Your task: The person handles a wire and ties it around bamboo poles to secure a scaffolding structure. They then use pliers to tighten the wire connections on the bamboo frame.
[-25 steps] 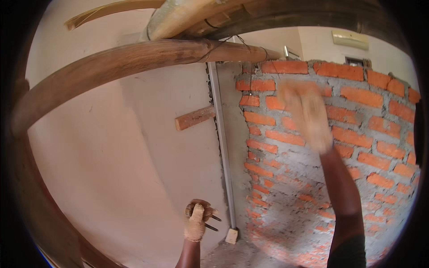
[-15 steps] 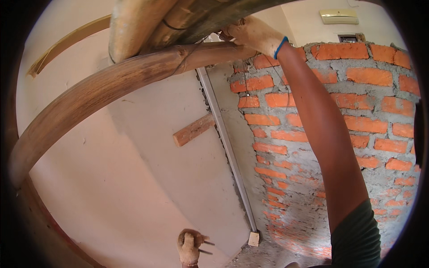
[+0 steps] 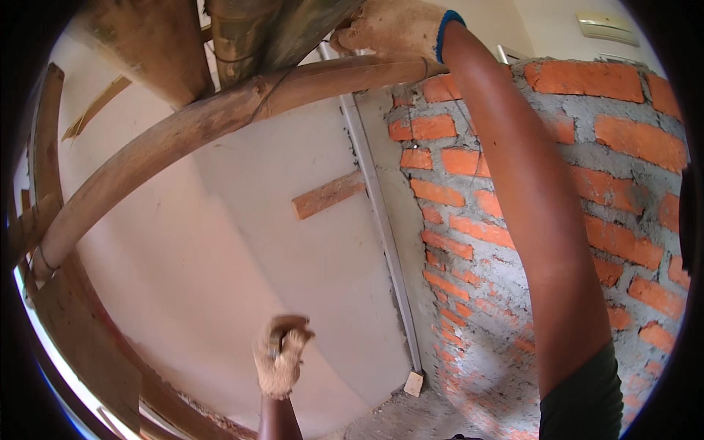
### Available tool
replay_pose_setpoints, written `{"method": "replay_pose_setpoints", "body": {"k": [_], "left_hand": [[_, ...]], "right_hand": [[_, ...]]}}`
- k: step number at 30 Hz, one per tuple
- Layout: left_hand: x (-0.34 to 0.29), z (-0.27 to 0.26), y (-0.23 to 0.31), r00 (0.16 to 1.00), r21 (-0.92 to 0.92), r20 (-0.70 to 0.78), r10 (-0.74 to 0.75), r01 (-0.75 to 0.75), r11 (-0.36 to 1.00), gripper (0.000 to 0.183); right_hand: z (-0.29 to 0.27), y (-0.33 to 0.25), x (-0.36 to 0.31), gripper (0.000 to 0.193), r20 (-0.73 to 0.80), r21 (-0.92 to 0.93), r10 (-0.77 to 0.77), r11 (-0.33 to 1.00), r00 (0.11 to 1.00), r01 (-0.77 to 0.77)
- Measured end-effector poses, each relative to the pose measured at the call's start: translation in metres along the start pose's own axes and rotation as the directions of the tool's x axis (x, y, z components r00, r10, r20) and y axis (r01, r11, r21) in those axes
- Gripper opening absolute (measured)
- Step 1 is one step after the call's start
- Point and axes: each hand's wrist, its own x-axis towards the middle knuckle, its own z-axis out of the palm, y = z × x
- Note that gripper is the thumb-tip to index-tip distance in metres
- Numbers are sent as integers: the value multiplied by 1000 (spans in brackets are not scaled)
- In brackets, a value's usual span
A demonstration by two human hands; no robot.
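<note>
My right hand (image 3: 396,31), in a pale work glove with a blue cuff, reaches up to the top of the view. Its curled fingers meet the bamboo poles (image 3: 249,44) just above a long curved wooden pole (image 3: 176,126); what they grip is hidden. Thin dark wire (image 3: 273,95) loops round the curved pole. Lower down, my left hand (image 3: 280,361), in a soiled knit glove, is raised in front of the pale wall with its fingers closed. A small greyish piece shows between them, too blurred to name.
A brick wall (image 3: 480,229) with rough mortar stands at the right, close to my right arm. A grey strip (image 3: 381,227) runs down the plastered wall (image 3: 220,271), near a short wooden block (image 3: 328,195). Timber framing (image 3: 88,330) lines the left; an air conditioner (image 3: 607,28) hangs behind.
My left hand has risen and shifted left; the two dark prongs beside it no longer show. The view has shifted, bringing more left-hand timber into sight. My right hand stays up at the poles.
</note>
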Motion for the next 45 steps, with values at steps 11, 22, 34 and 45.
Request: {"method": "replay_pose_setpoints", "body": {"k": [11, 22, 34, 45], "left_hand": [[146, 71, 145, 927, 306, 17, 375, -362, 881, 68], [191, 76, 162, 834, 361, 92, 544, -537, 763, 72], [217, 76, 170, 878, 113, 196, 437, -463, 879, 63], [221, 76, 162, 866, 127, 205, 457, -486, 865, 62]], "right_hand": [[28, -78, -53, 31, -461, -103, 277, 927, 843, -361], [49, -64, -55, 22, -430, 246, 373, 924, 822, -291], [10, -18, -26, 22, 194, 461, 392, 773, 899, -436], [42, -40, -22, 22, -333, -310, 212, 896, 919, -319]]}}
